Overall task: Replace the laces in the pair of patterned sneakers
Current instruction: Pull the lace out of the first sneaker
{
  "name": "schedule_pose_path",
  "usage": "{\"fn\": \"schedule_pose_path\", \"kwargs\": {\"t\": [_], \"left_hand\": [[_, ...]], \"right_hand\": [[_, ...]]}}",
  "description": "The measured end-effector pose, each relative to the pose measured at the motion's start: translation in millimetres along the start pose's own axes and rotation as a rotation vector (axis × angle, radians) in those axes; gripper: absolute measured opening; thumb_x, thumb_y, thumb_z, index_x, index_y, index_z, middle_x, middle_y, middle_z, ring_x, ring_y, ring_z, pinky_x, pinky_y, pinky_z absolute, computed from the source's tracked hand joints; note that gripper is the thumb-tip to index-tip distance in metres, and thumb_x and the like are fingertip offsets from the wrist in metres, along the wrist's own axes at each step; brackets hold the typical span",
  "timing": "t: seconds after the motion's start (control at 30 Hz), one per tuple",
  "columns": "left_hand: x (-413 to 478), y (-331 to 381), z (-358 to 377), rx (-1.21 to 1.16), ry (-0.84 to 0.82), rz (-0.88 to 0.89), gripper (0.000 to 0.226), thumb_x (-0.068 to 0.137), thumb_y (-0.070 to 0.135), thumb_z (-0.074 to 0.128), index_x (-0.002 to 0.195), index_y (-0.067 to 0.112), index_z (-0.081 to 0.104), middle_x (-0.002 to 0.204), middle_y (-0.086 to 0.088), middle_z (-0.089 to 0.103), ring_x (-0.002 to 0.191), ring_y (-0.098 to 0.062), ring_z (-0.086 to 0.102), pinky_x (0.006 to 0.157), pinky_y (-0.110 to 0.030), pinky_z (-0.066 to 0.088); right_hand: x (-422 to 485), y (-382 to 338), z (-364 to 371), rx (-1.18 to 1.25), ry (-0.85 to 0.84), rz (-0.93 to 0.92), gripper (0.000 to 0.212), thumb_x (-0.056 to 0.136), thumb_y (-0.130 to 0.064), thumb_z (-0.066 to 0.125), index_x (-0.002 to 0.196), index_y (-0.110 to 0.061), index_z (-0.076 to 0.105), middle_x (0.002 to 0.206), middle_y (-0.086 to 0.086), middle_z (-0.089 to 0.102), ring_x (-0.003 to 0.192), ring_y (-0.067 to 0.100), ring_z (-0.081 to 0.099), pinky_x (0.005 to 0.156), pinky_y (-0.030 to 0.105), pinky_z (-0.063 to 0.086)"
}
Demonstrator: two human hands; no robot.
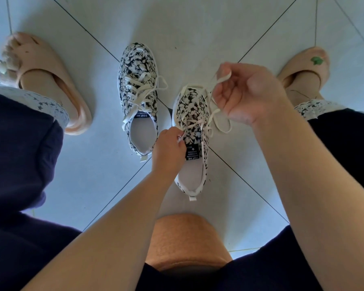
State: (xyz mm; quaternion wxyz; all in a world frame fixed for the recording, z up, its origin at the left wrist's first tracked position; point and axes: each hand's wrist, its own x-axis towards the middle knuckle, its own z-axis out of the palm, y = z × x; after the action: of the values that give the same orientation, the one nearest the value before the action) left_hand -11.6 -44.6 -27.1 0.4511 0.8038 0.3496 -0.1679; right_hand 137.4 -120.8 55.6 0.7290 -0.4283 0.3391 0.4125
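Sneaker on the left [138, 97] upright on tiled floor [198, 38], toe pointing away: black-and-white floral canvas, white sole, black tongue label, flat cream lace [142, 80] loosely crossed, ends trailing. Sneaker on the right [192, 143] just beside, same pattern, slack lace [224, 77] partly threaded. Left hand [170, 148] pinching a strand at the eyelet edge. Right hand [246, 93] raised near the toe, fingers curled round a lace loop.

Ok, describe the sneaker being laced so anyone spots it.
On the pale tiled floor, between two pink slippers, stand two black-and-white floral canvas sneakers. Take the right-hand sneaker, nearer the camera. Only its cream lace is held, by left hand and right hand.
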Motion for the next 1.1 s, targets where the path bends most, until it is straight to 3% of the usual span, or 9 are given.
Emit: {"fn": "schedule_pose_path", "kwargs": {"t": [0.1, 0.2, 0.27, 0.5, 0.7, 0.77, 0.97, 1.03, 1.1], "left_hand": [[-1.3, -0.3, 0.2, -0.01, 0.006, 0.007, 0.029, 0.089, 0.007, 0.049, 0.116, 0.011, 0.058, 0.112, -0.008, 0.057, 0.09, -0.024, 0.057, 0.073, -0.024, 0.036], [-1.4, -2.2, 1.5, -0.029, 0.021, 0.004, 0.028, 0.088, 0.006, 0.049, 0.114, 0.013, 0.058, 0.108, -0.005, 0.058, 0.09, -0.023, 0.058, 0.072, -0.024, 0.036], [-1.5, -3.5, 2.5, -0.033, 0.03, 0.016, 0.028, 0.087, 0.006, 0.049, 0.113, 0.015, 0.058, 0.105, -0.005, 0.058, 0.088, -0.023, 0.058, 0.071, -0.024, 0.035], [-2.0, -5.0, 2.1, -0.049, 0.044, 0.03, 0.029, 0.087, 0.008, 0.05, 0.114, 0.017, 0.058, 0.104, -0.003, 0.059, 0.086, -0.02, 0.057, 0.07, -0.022, 0.035], [-2.1, -4.2, 2.0, -0.043, 0.037, 0.039, 0.028, 0.087, 0.006, 0.05, 0.112, 0.015, 0.059, 0.102, -0.005, 0.06, 0.086, -0.022, 0.057, 0.071, -0.023, 0.036], [-1.9, -4.3, 1.7, -0.043, 0.034, 0.032, 0.029, 0.087, 0.006, 0.05, 0.113, 0.016, 0.058, 0.103, -0.005, 0.059, 0.085, -0.022, 0.057, 0.071, -0.024, 0.037], [-1.8, -4.7, 1.9, -0.077, 0.03, 0.004, 0.029, 0.088, 0.007, 0.049, 0.114, 0.017, 0.058, 0.103, -0.004, 0.058, 0.08, -0.018, 0.054, 0.069, -0.022, 0.036], [-1.5, -4.5, 1.3, -0.084, 0.031, 0.002, 0.029, 0.088, 0.007, 0.049, 0.113, 0.017, 0.058, 0.103, -0.003, 0.057, 0.08, -0.018, 0.054, 0.07, -0.023, 0.036], [-1.4, -4.2, 1.4, -0.079, 0.03, 0.004, 0.03, 0.088, 0.007, 0.049, 0.114, 0.017, 0.058, 0.103, -0.003, 0.057, 0.081, -0.018, 0.054, 0.07, -0.023, 0.037]], "right_hand": [[8.4, -1.2, -6.4, 0.019, 0.096, -0.131, 0.013, 0.09, -0.003, 0.05, 0.093, -0.004, 0.063, 0.07, 0.006, 0.069, 0.064, 0.014, 0.067, 0.06, 0.023, 0.054], [22.2, 23.2, -27.3, -0.625, 0.319, -0.296, 0.034, 0.088, -0.003, 0.055, 0.122, -0.006, 0.054, 0.105, 0.01, 0.066, 0.102, 0.02, 0.062, 0.088, 0.029, 0.05], [25.3, 46.9, -40.6, -0.994, 0.33, -0.262, 0.049, 0.083, -0.012, 0.067, 0.128, -0.01, 0.049, 0.116, 0.002, 0.059, 0.105, 0.016, 0.055, 0.085, 0.022, 0.044], [36.9, 92.0, -51.9, -1.748, 0.405, -0.451, 0.049, 0.074, -0.03, 0.073, 0.113, -0.012, 0.049, 0.114, 0.007, 0.049, 0.105, 0.024, 0.048, 0.085, 0.036, 0.044], [37.8, 82.7, -45.4, -1.942, 0.359, -0.609, 0.01, 0.088, -0.019, 0.053, 0.093, -0.013, 0.059, 0.1, 0.006, 0.058, 0.094, 0.026, 0.054, 0.077, 0.034, 0.039], [32.2, 74.1, -36.8, -1.787, 0.342, -0.562, 0.013, 0.089, -0.019, 0.053, 0.084, -0.01, 0.061, 0.086, 0.005, 0.065, 0.082, 0.023, 0.06, 0.071, 0.032, 0.044], [-0.2, 0.9, 1.6, -0.146, 0.184, -0.28, 0.015, 0.093, -0.002, 0.048, 0.08, -0.007, 0.053, 0.053, 0.003, 0.061, 0.043, 0.009, 0.056, 0.044, 0.019, 0.046], [0.9, -19.0, 0.3, -0.013, 0.206, -0.346, 0.017, 0.093, -0.001, 0.049, 0.077, -0.008, 0.053, 0.049, 0.001, 0.06, 0.042, 0.007, 0.053, 0.045, 0.018, 0.045], [13.4, -18.5, -10.0, -0.23, 0.342, -0.404, 0.018, 0.094, -0.007, 0.05, 0.077, -0.012, 0.054, 0.053, -0.001, 0.06, 0.044, 0.006, 0.049, 0.048, 0.018, 0.042]]}}
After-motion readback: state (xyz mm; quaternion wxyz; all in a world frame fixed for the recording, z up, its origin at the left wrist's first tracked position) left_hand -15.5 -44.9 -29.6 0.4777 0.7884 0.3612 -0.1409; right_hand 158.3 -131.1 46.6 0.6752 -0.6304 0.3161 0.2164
